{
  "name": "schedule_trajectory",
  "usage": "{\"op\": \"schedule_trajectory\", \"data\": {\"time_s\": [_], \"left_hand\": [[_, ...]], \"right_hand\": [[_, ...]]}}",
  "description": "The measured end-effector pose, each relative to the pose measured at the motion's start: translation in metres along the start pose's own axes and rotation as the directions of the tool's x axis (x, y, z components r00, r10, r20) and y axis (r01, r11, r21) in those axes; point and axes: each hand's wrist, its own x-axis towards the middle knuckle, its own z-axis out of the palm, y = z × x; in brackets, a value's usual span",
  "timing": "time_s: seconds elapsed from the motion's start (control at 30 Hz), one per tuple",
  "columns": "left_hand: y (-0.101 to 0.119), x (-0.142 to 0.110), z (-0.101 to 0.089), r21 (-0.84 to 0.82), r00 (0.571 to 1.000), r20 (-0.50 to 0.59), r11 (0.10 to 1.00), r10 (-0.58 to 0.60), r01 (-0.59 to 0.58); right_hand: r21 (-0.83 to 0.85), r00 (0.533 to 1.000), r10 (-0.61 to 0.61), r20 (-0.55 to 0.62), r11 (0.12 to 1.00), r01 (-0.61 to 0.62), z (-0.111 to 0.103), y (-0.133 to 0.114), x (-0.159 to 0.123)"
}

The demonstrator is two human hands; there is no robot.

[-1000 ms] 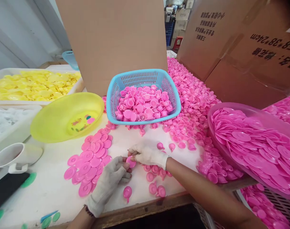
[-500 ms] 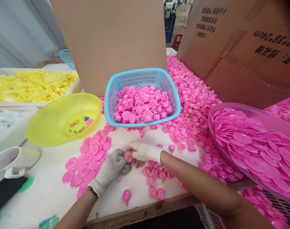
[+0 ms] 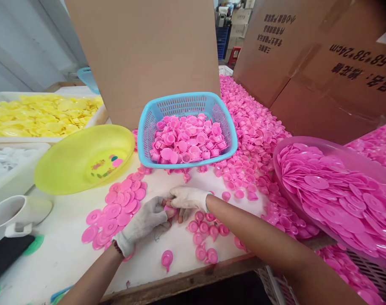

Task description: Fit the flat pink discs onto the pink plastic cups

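My left hand [image 3: 145, 224], in a white glove with bare fingertips, is closed on a small pink toy saucer [image 3: 170, 210]. My right hand [image 3: 189, 198], gloved the same way, has its thumb and bent fingers on the far edge of that saucer; part of the piece is hidden behind fingers. Left of the hands lies a spread of pink saucers [image 3: 121, 207]. Nearer me and to the right are several pink toy cups [image 3: 204, 228] with handles. A single pink cup [image 3: 167, 258] sits apart near the table's front edge.
Beyond my hands stands a blue basket [image 3: 142, 140] of pink cups and saucers. A yellow bowl [image 3: 62, 169] and white mug [image 3: 37, 212] are on the left. A tilted pink basin [image 3: 283, 190] of saucers and heaped pink cups [image 3: 253, 123] are right. Cardboard [image 3: 148, 51] rises behind.
The hands stay together at the saucer, which now shows less between the fingers. The whole view has shifted slightly.
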Motion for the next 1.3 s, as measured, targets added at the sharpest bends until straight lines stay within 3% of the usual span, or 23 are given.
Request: {"op": "schedule_trajectory", "data": {"time_s": [0.2,0.37,0.43,0.5,0.57,0.6,0.67,0.73,0.8,0.83,0.9,0.93,1.1,1.3], "left_hand": [[0.001,-0.002,0.01,0.183,0.994,-0.107,0.982,-0.037,0.056],[-0.008,-0.033,0.014,0.415,0.952,-0.25,0.908,0.179,-0.061],[-0.014,-0.054,0.015,0.51,0.951,-0.24,0.859,0.196,-0.048],[-0.02,-0.071,0.019,0.552,0.975,-0.185,0.834,0.119,0.003],[-0.024,-0.081,0.026,0.593,0.99,-0.128,0.805,0.057,0.031],[-0.026,-0.083,0.03,0.617,0.992,-0.114,0.787,0.051,0.03],[-0.027,-0.082,0.037,0.655,0.991,-0.108,0.756,0.073,0.015],[-0.027,-0.078,0.04,0.67,0.986,-0.131,0.742,0.105,0.01],[-0.027,-0.073,0.039,0.679,0.977,-0.163,0.734,0.136,0.011],[-0.028,-0.071,0.038,0.686,0.971,-0.18,0.727,0.157,0.01],[-0.03,-0.069,0.034,0.696,0.956,-0.215,0.718,0.198,0.008],[-0.031,-0.068,0.032,0.697,0.951,-0.228,0.717,0.21,0.009],[-0.038,-0.069,0.025,0.689,0.954,-0.226,0.724,0.197,0.013],[-0.038,-0.058,0.024,0.637,0.951,-0.233,0.771,0.203,-0.009]], "right_hand": [[-0.034,0.997,-0.007,-0.078,0.999,0.005,0.008,0.0,-0.004],[-0.046,0.986,-0.079,-0.146,0.996,0.073,0.011,0.003,-0.011],[0.018,0.965,-0.159,-0.21,0.986,0.167,0.012,0.003,-0.016],[0.224,0.905,-0.291,-0.309,0.903,0.367,0.014,0.003,-0.022],[0.461,0.832,-0.4,-0.383,0.698,0.548,0.019,0.002,-0.027],[0.542,0.813,-0.437,-0.385,0.606,0.583,0.021,0.002,-0.028],[0.592,0.809,-0.492,-0.322,0.562,0.577,0.026,0.001,-0.027],[0.492,0.817,-0.519,-0.252,0.658,0.57,0.029,-0.001,-0.019],[0.154,0.837,-0.5,-0.221,0.83,0.536,0.03,-0.006,-0.004],[-0.063,0.847,-0.48,-0.226,0.875,0.479,0.031,-0.011,0.005],[-0.41,0.848,-0.459,-0.265,0.85,0.332,0.034,-0.023,0.027],[-0.494,0.837,-0.465,-0.287,0.821,0.287,0.037,-0.03,0.038],[-0.638,0.815,-0.462,-0.35,0.754,0.154,0.052,-0.052,0.074],[-0.661,0.803,-0.467,-0.37,0.74,0.125,0.03,-0.036,0.052]]}}
